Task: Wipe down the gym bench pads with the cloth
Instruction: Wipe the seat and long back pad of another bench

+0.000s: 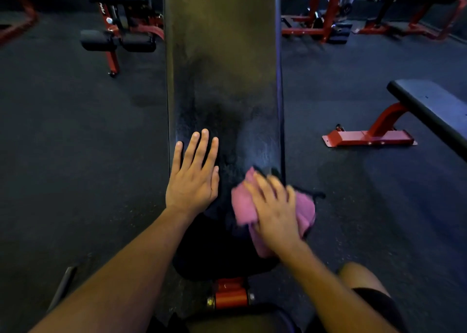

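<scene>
A long black bench pad [225,79] runs up the middle over the dark floor [75,143]. The left hand [193,178] lies flat on it, fingers spread. The right hand [275,211], blurred, presses a pink cloth [243,206] against the pad's right edge.

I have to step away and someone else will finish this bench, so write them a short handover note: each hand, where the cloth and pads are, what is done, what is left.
Left hand: flat and open on the long bench pad, near its left edge, bracing.
Right hand: pressing the pink cloth on the pad's right edge, near end; blurred, so mid-wipe.
Done: cannot tell for sure; the near part of the pad looks darker, possibly damp.
Left: probably the far stretch of the long pad, then the second bench on the right.
</scene>
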Motion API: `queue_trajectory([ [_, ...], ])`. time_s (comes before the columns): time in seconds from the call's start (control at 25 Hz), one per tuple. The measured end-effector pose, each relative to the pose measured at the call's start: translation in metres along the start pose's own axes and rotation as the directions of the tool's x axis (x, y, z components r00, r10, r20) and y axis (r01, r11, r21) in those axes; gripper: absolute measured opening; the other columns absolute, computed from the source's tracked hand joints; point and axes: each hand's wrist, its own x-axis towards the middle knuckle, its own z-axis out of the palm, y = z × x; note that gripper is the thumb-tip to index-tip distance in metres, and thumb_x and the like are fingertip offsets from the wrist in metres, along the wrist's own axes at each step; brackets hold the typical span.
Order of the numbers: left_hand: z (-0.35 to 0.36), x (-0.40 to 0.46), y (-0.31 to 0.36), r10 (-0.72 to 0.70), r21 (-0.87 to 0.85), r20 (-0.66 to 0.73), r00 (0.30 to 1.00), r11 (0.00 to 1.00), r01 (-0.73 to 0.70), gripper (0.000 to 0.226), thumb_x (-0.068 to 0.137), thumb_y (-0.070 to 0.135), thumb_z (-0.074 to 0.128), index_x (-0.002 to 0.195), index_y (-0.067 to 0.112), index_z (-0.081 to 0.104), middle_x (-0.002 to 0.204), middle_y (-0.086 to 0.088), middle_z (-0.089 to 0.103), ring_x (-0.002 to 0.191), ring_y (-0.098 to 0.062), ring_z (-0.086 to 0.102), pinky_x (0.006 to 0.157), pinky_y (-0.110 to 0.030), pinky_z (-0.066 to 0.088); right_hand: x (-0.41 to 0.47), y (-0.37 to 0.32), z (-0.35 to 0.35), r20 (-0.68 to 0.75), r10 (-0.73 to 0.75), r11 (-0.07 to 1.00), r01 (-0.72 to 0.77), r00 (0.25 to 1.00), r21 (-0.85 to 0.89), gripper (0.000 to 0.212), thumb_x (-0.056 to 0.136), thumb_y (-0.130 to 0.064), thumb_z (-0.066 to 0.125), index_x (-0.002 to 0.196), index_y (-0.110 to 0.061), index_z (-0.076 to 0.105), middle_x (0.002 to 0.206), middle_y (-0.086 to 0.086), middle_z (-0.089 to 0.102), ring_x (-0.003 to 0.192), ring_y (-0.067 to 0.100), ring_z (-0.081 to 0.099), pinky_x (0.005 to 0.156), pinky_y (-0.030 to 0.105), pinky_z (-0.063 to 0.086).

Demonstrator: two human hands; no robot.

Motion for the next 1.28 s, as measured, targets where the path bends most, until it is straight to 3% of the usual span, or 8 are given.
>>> queue_trajectory([
  [0.2, 0.001, 0.0, -0.001, 0.003, -0.02, -0.016, 1.0, 1.0, -0.004, 0.065, 0.104, 0.033, 0.038, 0.165, 0.012, 0.026, 0.174, -0.011, 0.016, 0.161, -0.028, 0.014, 0.129, -0.055, 0.013, 0.11, 0.017, -0.037, -0.068, 0.099, 0.994, -0.096, 0.993, 0.051, 0.082, 0.072, -0.018, 0.075, 0.15, -0.018, 0.048, 0.158, 0.003, 0.041, 0.137, 0.033, 0.041, 0.105, 0.056, 0.04],
  [0.44, -0.002, -0.003, -0.001, 0.043, -0.031, -0.021, 0.999, 0.999, -0.044, 0.063, 0.105, 0.032, 0.039, 0.164, 0.012, 0.028, 0.173, -0.009, 0.02, 0.16, -0.026, 0.017, 0.128, -0.058, 0.014, -0.006, 0.028, -0.038, -0.121, 0.363, 0.873, -0.291, 0.924, 0.392, 0.083, 0.072, -0.017, 0.059, 0.153, -0.02, 0.042, 0.157, 0.003, 0.038, 0.135, 0.032, 0.04, 0.11, 0.049, 0.036],
  [0.64, -0.011, 0.006, -0.024, 0.221, 0.001, 0.034, 0.975, 0.975, -0.221, 0.064, 0.108, 0.042, 0.038, 0.165, 0.017, 0.025, 0.174, -0.002, 0.02, 0.159, -0.022, 0.021, 0.127, -0.051, 0.018, -0.083, 0.01, -0.006, -0.066, -0.016, 0.96, 0.034, 0.998, 0.28, 0.084, 0.067, -0.016, 0.059, 0.149, -0.021, 0.04, 0.155, 0.008, 0.035, 0.134, 0.033, 0.04, 0.106, 0.052, 0.038],
  [0.72, -0.013, 0.021, -0.042, 0.352, 0.025, 0.059, 0.934, 0.935, -0.353, 0.065, 0.108, 0.051, 0.038, 0.164, 0.02, 0.029, 0.172, -0.003, 0.025, 0.155, -0.024, 0.03, 0.124, -0.049, 0.023, -0.059, 0.014, 0.0, -0.105, 0.015, 0.967, 0.012, 0.994, 0.256, 0.081, 0.069, -0.015, 0.058, 0.148, -0.019, 0.043, 0.156, 0.01, 0.036, 0.133, 0.038, 0.041, 0.106, 0.057, 0.042],
  [0.84, -0.006, 0.017, -0.034, 0.248, 0.009, 0.003, 0.969, 0.969, -0.248, 0.064, 0.107, 0.05, 0.041, 0.163, 0.02, 0.034, 0.171, -0.004, 0.029, 0.156, -0.025, 0.029, 0.127, -0.054, 0.02, -0.01, -0.001, 0.003, -0.13, 0.172, 0.971, -0.147, 0.976, 0.187, 0.07, 0.075, -0.028, 0.057, 0.145, -0.019, 0.052, 0.157, 0.012, 0.041, 0.133, 0.04, 0.042, 0.108, 0.054, 0.036],
  [0.96, 0.0, 0.012, -0.026, 0.229, -0.019, 0.01, 0.973, 0.973, -0.229, 0.062, 0.109, 0.047, 0.038, 0.164, 0.02, 0.031, 0.172, -0.003, 0.025, 0.159, -0.023, 0.023, 0.128, -0.056, 0.017, -0.042, -0.016, 0.03, -0.183, -0.069, 0.996, 0.079, 0.981, 0.051, 0.062, 0.079, -0.03, 0.053, 0.14, -0.023, 0.052, 0.153, 0.008, 0.041, 0.129, 0.035, 0.042, 0.104, 0.052, 0.032],
  [1.08, -0.006, 0.014, -0.03, 0.228, -0.008, 0.003, 0.974, 0.974, -0.228, 0.061, 0.11, 0.046, 0.037, 0.164, 0.02, 0.03, 0.172, -0.003, 0.024, 0.16, -0.022, 0.021, 0.128, -0.056, 0.017, -0.108, 0.021, 0.055, -0.058, -0.578, 0.814, 0.57, 0.814, -0.11, 0.054, 0.092, -0.025, 0.049, 0.146, -0.028, 0.045, 0.156, 0.003, 0.038, 0.133, 0.031, 0.042, 0.113, 0.051, 0.025],
  [1.28, -0.005, 0.011, -0.025, 0.221, -0.002, -0.006, 0.975, 0.975, -0.221, 0.06, 0.11, 0.046, 0.035, 0.164, 0.02, 0.03, 0.173, -0.003, 0.024, 0.16, -0.022, 0.021, 0.128, -0.055, 0.016, -0.1, 0.075, 0.055, 0.052, -0.9, 0.42, 0.894, 0.432, -0.159, 0.047, 0.1, -0.02, 0.055, 0.146, -0.024, 0.052, 0.162, 0.004, 0.039, 0.144, 0.031, 0.041, 0.125, 0.052, 0.015],
])
